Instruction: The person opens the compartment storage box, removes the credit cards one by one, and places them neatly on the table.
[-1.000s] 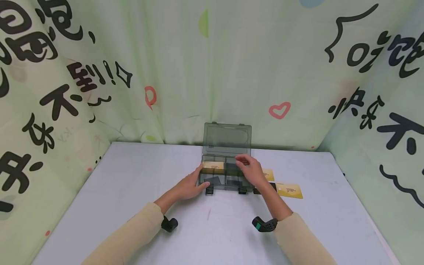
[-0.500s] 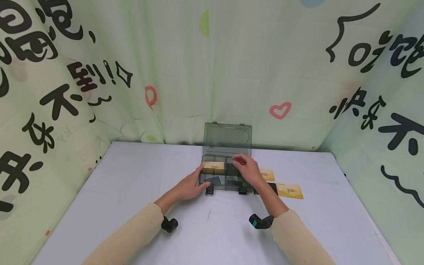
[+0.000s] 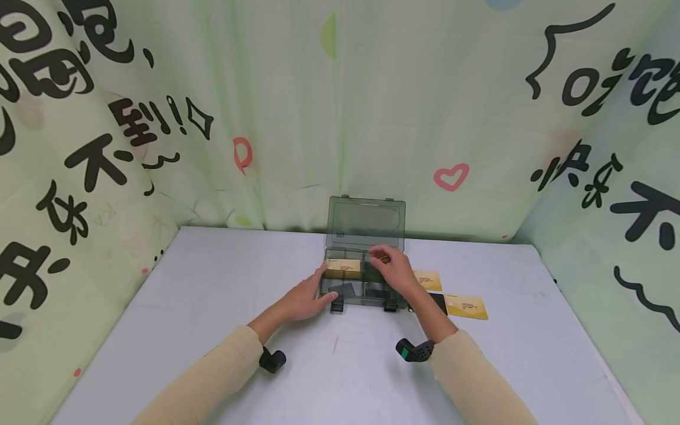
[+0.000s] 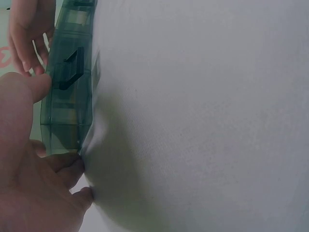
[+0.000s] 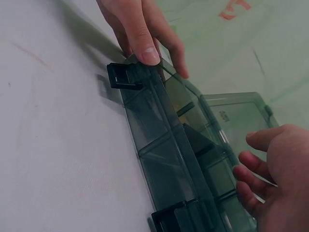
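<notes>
A dark translucent compartment box stands on the table, its hinged lid raised at the back. My left hand holds the front left corner, thumb on the front rim and fingers along the side. A gold box lies in the left part across the dividers. Over the right part hovers my right hand, fingers loosely bent. In the right wrist view nothing shows between the thumb and fingers of my right hand. It hides some right-hand compartments in the head view. Two black latches hang at the front.
Right of the box lie a yellow card, another yellow card partly behind my right hand, and a black flat piece partly behind my wrist. A printed curtain stands behind the white table.
My right hand has shifted slightly left over the compartment box, and its forearm has moved left and up a little. My left hand stays on the box's corner.
</notes>
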### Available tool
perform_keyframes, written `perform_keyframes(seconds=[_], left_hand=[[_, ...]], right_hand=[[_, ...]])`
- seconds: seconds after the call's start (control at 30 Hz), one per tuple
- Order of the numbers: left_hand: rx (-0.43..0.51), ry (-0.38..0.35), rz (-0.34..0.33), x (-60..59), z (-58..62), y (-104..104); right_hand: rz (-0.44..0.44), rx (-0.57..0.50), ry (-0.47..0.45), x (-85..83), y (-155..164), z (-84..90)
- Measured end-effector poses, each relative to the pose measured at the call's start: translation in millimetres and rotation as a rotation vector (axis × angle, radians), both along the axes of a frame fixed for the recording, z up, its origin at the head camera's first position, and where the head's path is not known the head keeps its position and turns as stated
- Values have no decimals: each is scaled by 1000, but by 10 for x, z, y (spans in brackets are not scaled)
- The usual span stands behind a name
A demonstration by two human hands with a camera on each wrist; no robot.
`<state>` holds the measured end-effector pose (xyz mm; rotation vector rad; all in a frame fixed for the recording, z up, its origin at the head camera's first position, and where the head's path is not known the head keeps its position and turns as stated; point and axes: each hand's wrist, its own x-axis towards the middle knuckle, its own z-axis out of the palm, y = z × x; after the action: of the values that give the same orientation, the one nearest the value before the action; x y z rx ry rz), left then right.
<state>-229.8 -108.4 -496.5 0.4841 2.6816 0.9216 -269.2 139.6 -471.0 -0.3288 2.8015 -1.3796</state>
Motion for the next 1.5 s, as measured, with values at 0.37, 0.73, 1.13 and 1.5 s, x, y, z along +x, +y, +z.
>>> perform_keyframes(seconds=[0.37, 0.73, 1.13, 1.5], left_hand=[[5, 6, 2, -7, -11, 3], [2, -6, 14, -5, -17, 6], [2, 12, 4, 2, 6, -3], [12, 10, -2, -8, -18, -11]], right_hand=[[30, 30, -55, -64, -48, -16], [70, 129, -61, -119, -95, -29], [157, 335, -77, -167, -169, -11], [200, 445, -135, -209, -198, -9]])
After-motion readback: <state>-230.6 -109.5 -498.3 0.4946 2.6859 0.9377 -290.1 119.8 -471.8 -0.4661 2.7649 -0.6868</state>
